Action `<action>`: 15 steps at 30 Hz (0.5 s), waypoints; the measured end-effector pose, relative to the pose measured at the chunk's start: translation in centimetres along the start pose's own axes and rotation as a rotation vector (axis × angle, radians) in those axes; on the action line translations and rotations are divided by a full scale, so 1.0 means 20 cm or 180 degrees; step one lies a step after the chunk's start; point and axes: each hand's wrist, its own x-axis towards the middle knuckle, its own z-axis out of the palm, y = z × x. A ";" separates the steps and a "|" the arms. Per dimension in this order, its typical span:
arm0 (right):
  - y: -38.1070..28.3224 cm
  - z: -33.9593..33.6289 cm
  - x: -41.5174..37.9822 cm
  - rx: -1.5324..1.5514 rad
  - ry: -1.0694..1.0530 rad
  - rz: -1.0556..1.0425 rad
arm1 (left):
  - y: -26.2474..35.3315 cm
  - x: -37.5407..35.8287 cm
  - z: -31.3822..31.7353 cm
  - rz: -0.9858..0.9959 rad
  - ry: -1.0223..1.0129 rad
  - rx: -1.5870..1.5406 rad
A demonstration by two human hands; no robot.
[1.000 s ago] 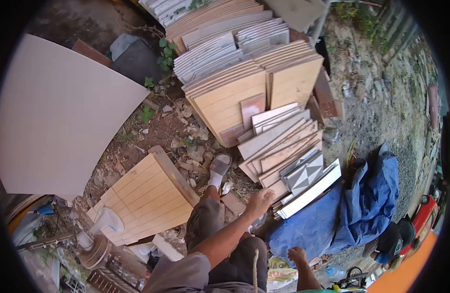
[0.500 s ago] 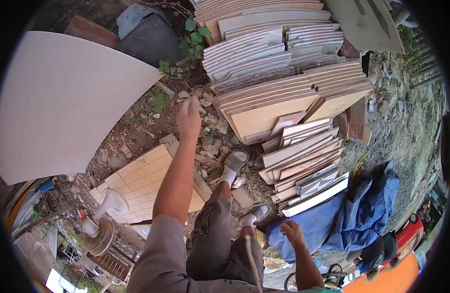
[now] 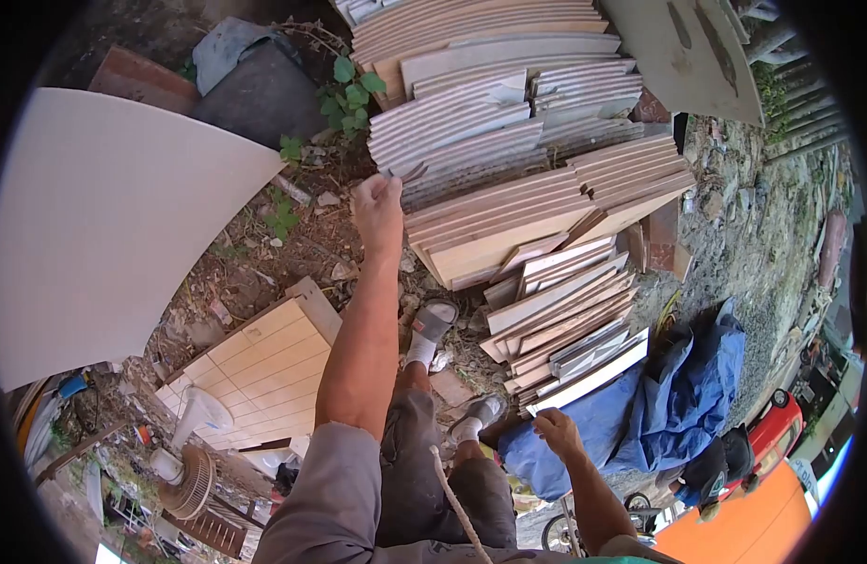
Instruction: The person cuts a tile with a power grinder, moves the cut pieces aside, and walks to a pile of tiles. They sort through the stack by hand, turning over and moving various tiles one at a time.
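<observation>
My left hand (image 3: 378, 209) is stretched forward above the ground, fingers bent together, beside the left edge of the stacked tiles (image 3: 509, 221). What it holds, if anything, cannot be made out. A thin dark curved piece (image 3: 416, 172) lies on the tiles just right of its fingertips. Lower right, my right hand (image 3: 557, 433) hangs over the blue tarp (image 3: 584, 428), its fingers loosely curled and apart, with nothing visible in them. Just above it leans a row of thinner tiles (image 3: 570, 315).
A large pale sheet (image 3: 133, 226) fills the left. A gridded tile panel (image 3: 255, 367) and a fan (image 3: 189, 479) lie lower left. Loose rubble surrounds my feet. At lower right are a person (image 3: 706, 475), a red car (image 3: 777, 432) and a bicycle.
The view has shifted, with the tiles now lower and further left. My left hand has come closer to the tile stack, and its fingers are more bent. My right hand's fingers are slightly more curled.
</observation>
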 end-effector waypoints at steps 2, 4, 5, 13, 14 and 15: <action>-0.05 0.00 0.01 0.0046 -0.0002 -0.0090 | 0.02 0.01 -0.04 -0.0001 -0.0164 -0.0021; -0.05 0.02 0.03 0.0110 -0.0012 -0.0184 | 0.04 0.01 -0.09 0.0009 -0.0334 -0.0022; -0.01 0.03 0.05 0.0078 -0.0040 -0.0186 | 0.04 0.01 -0.10 -0.0060 -0.0479 0.0094; 0.12 0.08 0.12 0.0078 -0.0085 -0.0168 | 0.03 -0.22 -0.10 -0.0219 -0.0417 -0.0186; 0.15 0.09 0.14 0.0129 -0.0078 -0.0200 | 0.05 -0.30 -0.12 -0.0640 -0.0458 -0.0534; 0.18 0.09 0.15 0.0155 -0.0028 -0.0160 | -0.14 -0.33 -0.13 -0.0837 -0.0426 -0.0705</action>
